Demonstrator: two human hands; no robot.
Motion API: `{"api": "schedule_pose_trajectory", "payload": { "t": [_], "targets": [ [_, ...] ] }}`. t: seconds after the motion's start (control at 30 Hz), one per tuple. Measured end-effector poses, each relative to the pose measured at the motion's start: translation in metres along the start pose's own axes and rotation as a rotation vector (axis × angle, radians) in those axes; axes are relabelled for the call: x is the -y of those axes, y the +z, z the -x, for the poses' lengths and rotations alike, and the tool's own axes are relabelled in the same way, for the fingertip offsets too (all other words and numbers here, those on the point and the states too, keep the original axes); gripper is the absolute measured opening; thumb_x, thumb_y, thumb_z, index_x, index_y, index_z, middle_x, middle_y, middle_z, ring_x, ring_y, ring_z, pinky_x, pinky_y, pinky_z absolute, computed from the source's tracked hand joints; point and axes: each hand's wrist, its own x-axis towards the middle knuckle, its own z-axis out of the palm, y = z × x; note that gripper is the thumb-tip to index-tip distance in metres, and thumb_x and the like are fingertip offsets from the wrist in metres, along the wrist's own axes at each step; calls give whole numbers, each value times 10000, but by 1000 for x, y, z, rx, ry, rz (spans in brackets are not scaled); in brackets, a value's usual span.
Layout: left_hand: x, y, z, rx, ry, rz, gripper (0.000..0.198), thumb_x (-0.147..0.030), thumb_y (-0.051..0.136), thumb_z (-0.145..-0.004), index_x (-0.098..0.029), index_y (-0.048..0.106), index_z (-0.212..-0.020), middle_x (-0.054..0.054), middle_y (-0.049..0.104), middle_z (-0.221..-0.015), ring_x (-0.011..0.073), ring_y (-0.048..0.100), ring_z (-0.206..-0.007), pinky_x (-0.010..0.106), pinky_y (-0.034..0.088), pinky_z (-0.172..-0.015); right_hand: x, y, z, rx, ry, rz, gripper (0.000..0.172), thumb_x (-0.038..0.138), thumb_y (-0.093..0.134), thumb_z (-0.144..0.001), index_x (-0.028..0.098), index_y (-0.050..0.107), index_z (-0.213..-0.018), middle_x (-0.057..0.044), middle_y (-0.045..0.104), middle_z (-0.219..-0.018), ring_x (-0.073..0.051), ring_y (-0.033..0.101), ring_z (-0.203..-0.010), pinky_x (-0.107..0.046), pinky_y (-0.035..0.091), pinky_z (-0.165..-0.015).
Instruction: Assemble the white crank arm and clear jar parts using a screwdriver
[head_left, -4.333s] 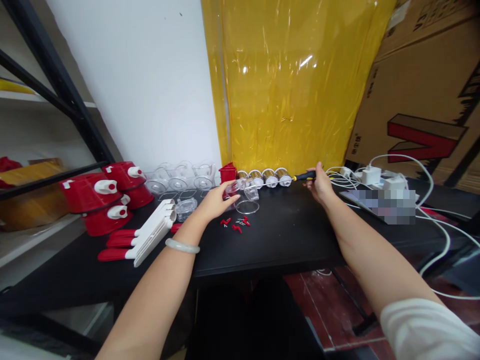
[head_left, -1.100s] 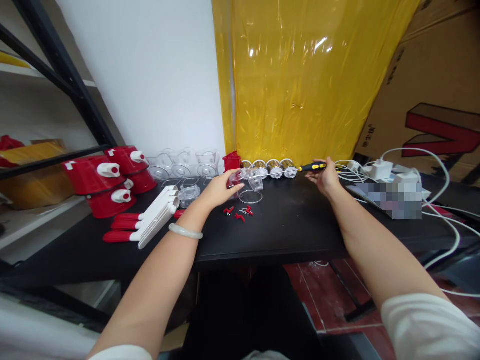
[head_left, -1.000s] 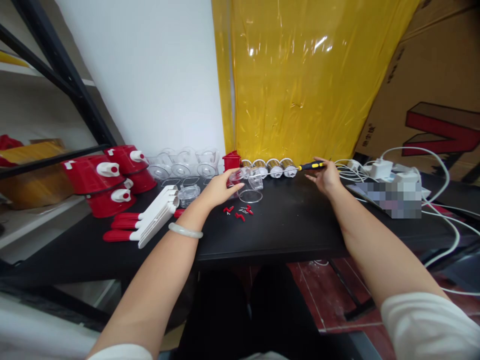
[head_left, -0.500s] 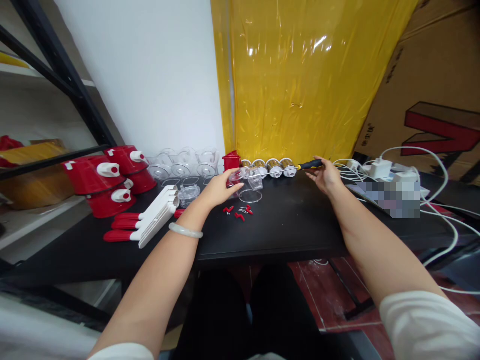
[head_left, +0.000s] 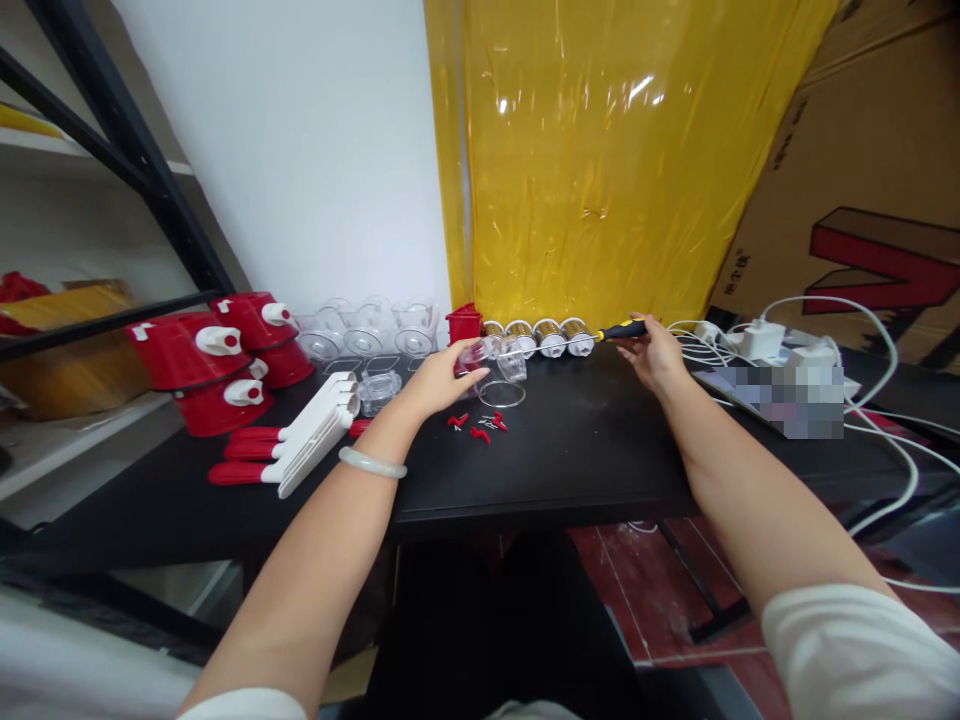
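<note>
My left hand (head_left: 448, 380) is closed round a clear plastic part (head_left: 512, 362) with a round rim, above the black table (head_left: 555, 460). My right hand (head_left: 651, 352) grips the black and yellow handle of a screwdriver (head_left: 621, 330). The screwdriver's long shaft points left and reaches the clear part; where its tip sits is too small to tell. Small red pieces (head_left: 481, 435) and tiny screws lie on the table just in front of the clear part. Behind it stand a red container (head_left: 464, 322) and several metallic cylinders (head_left: 550, 338) with white ends.
Red housings (head_left: 187, 350) are stacked at the left, near white parts with red handles (head_left: 315, 430). Clear cups (head_left: 367, 330) line the white board. White cables and chargers (head_left: 763, 340) lie at the right, before a cardboard box (head_left: 862, 180).
</note>
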Motion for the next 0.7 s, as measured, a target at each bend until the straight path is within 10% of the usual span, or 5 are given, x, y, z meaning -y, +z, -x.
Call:
{"api": "schedule_pose_trajectory", "payload": {
  "t": [0.17, 0.37, 0.6, 0.7],
  "targets": [
    [-1, -1, 0, 8, 0, -3, 589, -477, 613, -880, -225, 493, -1400, 108, 646, -1315, 279, 621, -1187, 419, 471, -1007, -4, -1, -3, -14, -65, 81, 447, 625, 424, -899, 210, 575, -827, 46, 472, -507, -101, 443, -381, -237, 398, -441],
    [1, 0, 0, 4, 14, -2, 591, -489, 604, -883, -219, 495, -1397, 111, 656, -1296, 282, 627, -1176, 422, 475, -1005, 1, -1, 0, 49, 84, -15, 312, 306, 290, -917, 240, 594, -935, 2, 630, -716, -149, 649, -622, -294, 501, -583],
    [-1, -1, 0, 3, 6, -3, 581, -482, 601, -885, -216, 500, -1391, 102, 671, -1268, 272, 652, -1119, 408, 490, -974, -3, -2, -3, 67, -49, 63, 250, 469, 479, -897, 234, 563, -905, 87, 400, -448, -86, 350, -326, -244, 444, -469],
    [-3, -2, 0, 5, 2, 1, 589, -485, 605, -881, -211, 502, -1392, 106, 674, -1262, 277, 658, -1099, 411, 496, -956, -1, -3, 0, 116, 26, -12, 397, 532, 290, -923, 241, 559, -899, 26, 533, -543, -133, 515, -417, -286, 473, -507]
  ]
}}
